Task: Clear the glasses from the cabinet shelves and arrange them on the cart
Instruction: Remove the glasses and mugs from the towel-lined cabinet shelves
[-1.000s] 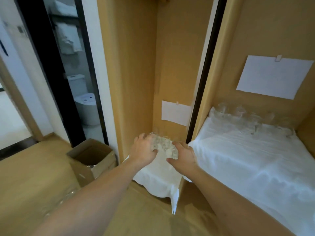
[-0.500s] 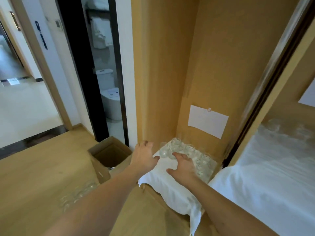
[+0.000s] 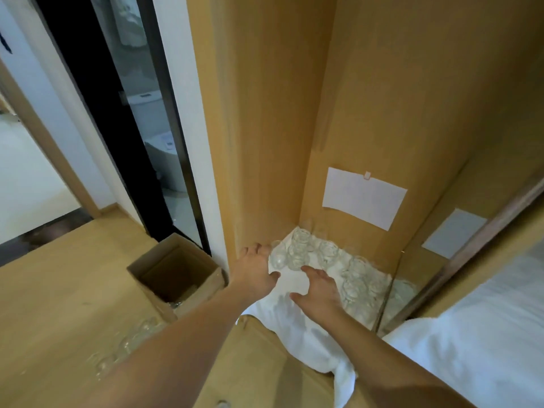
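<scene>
My left hand reaches in along the cabinet's side wall, fingers relaxed and spread, their tips just touching the nearest glass without curling round it. My right hand lies flat on the white cloth that covers the shelf, fingers straight, holding nothing. The glasses stand in a loose cluster beyond both hands, running from the back corner ahead of my left fingertips out past my right hand towards the mirrored panel.

I judge the step in hand is taking hold of the first glasses. To do it well I'd close my left fingers round the body of the nearest glass rather than its rim, and lift it straight up before drawing it back, since its neighbours stand touching or nearly so and a sideways pull could knock them together. My right hand should take the one just ahead of its fingertips, not reach over it for those further back.

Room is tight. The side wall is right against my left hand, so there is no swing that way. The cloth hangs over the shelf's front edge below my wrists; dragging on it could shift every glass at once. Below my left arm are an open cardboard box and what look like more glasses on the floor, so the way out is back and up towards me.
</scene>
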### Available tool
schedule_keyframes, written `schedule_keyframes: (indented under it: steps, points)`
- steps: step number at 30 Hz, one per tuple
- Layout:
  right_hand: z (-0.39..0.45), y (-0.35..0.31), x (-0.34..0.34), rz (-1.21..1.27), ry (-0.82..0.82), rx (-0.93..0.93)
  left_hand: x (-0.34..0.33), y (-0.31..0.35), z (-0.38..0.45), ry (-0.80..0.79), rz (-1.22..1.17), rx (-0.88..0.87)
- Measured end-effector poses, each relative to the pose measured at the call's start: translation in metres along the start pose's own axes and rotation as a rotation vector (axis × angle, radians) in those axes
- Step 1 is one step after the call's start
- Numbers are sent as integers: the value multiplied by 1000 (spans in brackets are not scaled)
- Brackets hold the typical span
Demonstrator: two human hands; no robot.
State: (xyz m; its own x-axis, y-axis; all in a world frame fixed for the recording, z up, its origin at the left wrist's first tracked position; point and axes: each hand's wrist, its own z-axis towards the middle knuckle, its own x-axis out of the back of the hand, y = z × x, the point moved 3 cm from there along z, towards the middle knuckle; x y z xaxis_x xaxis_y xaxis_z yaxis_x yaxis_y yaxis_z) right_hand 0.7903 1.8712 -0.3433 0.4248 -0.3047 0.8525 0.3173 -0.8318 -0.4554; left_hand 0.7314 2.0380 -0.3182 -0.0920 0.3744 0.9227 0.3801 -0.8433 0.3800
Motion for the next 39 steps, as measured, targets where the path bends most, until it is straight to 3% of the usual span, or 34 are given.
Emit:
schedule_keyframes:
  steps: [9,14,22,33,39]
  points:
    - [71,-23,-25,57,-16,-189,-20,-55,92,-197,-31,-24]
    - [101,-33,-48,100,-24,-290,-29,-76,133,-217,-143,18]
    - [162,-3,-66,173,-46,-383,-67,-77,194,-265,-95,-24]
    - [284,97,-131,382,-124,-522,-181,-96,253,-325,-201,262]
    - [339,147,-187,412,-128,-573,-253,-113,289,-265,-345,437]
